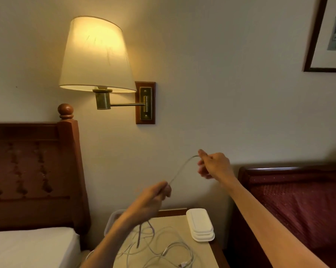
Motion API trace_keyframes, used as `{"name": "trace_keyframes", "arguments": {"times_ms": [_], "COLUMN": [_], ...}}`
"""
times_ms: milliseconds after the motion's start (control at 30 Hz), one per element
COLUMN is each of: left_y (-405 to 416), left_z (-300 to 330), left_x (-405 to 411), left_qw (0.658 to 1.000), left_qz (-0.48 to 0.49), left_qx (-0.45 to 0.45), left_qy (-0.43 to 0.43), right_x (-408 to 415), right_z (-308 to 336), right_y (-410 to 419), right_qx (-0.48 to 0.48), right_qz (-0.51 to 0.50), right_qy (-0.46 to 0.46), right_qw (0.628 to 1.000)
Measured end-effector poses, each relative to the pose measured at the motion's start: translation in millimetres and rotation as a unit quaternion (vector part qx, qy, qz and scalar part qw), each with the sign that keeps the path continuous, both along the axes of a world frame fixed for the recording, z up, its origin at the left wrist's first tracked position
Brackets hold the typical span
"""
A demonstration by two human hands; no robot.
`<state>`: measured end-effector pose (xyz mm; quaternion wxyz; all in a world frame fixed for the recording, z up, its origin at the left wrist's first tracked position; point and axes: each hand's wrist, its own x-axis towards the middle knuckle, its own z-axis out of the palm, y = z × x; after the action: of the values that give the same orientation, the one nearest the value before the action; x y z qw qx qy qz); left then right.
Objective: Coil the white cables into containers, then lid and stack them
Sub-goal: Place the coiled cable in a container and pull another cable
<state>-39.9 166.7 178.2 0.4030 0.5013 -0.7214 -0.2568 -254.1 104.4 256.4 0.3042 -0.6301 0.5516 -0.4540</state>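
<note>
Both hands are raised in front of the wall above a small nightstand [211, 248]. My left hand [153, 198] grips a white cable [179, 170] with curled fingers, and loops of it hang down below the fist. My right hand [213, 165] pinches the same cable higher up, so a short stretch arcs between the two hands. More white cables [169, 246] lie tangled on the nightstand top. A clear container [111, 219] stands at the nightstand's back left, mostly hidden by my left arm. A stack of white lids [200, 224] lies at the back right.
A lit wall lamp [95, 55] on a swing arm hangs above left. A wooden headboard [33, 171] and a bed with a white sheet [28, 248] flank the nightstand on the left. A dark red upholstered headboard [298, 200] is on the right. A framed picture [327, 35] hangs top right.
</note>
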Motion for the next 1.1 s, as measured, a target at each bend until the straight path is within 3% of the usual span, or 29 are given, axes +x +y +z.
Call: {"name": "trace_keyframes", "arguments": {"times_ms": [33, 67, 100, 167, 233, 300, 433, 600, 667, 733, 833, 933, 1000, 1100], "left_y": [-1.1, -0.1, 1.7, 5.2, 7.9, 10.7, 13.8, 6.7, 3.2, -1.7, -8.3, -11.2, -9.9, -1.7], "left_z": [11.3, 24.8, 37.4, 60.9, 77.4, 89.1, 99.2, 95.9, 86.3, 66.2, 30.1, -1.3, -13.6, -8.1], "left_x": [6.3, 10.0, 11.5, 11.4, 9.9, 11.1, 23.1, 50.1, 51.8, 48.5, 42.8, 33.6, 26.5, 15.0], "left_qw": [1.0, 1.0, 0.999, 0.998, 0.998, 0.998, 0.994, 0.977, 0.979, 0.989, 0.994, 0.97, 0.962, 0.979], "left_qz": [0.002, -0.003, -0.011, -0.028, -0.037, -0.047, -0.022, 0.033, 0.006, -0.023, -0.065, -0.113, -0.117, -0.112], "left_qx": [-0.003, -0.008, -0.006, -0.002, -0.003, -0.01, -0.087, -0.212, -0.2, -0.133, 0.012, 0.17, 0.188, 0.145], "left_qy": [-0.004, -0.019, -0.038, -0.062, -0.053, -0.034, -0.056, -0.014, -0.03, -0.064, -0.083, -0.129, -0.159, -0.091], "right_x": [-6.1, -8.9, -8.2, 1.1, 14.4, 24.3, 27.4, 15.1, 9.1, 4.9, 2.3, -3.2, -7.4, -12.1], "right_z": [-5.5, -10.6, -15.0, -15.9, -10.7, -7.9, -4.6, 9.8, 18.6, 28.9, 41.4, 46.4, 46.8, 49.0], "right_y": [-1.9, -2.9, -2.9, 5.3, 15.5, 23.8, 34.9, 44.5, 45.0, 45.9, 45.1, 40.3, 34.3, 27.2], "right_qx": [-0.045, -0.1, -0.158, -0.205, -0.137, -0.06, 0.034, 0.191, 0.193, 0.179, 0.168, 0.14, 0.124, 0.105], "right_qz": [-0.055, -0.084, -0.079, 0.022, 0.163, 0.27, 0.355, 0.452, 0.496, 0.525, 0.475, 0.403, 0.369, 0.327], "right_qy": [0.132, 0.193, 0.181, 0.057, -0.033, -0.056, -0.126, -0.254, -0.302, -0.341, -0.403, -0.454, -0.458, -0.432], "right_qw": [0.989, 0.973, 0.967, 0.977, 0.977, 0.959, 0.926, 0.833, 0.791, 0.759, 0.764, 0.782, 0.799, 0.834]}}
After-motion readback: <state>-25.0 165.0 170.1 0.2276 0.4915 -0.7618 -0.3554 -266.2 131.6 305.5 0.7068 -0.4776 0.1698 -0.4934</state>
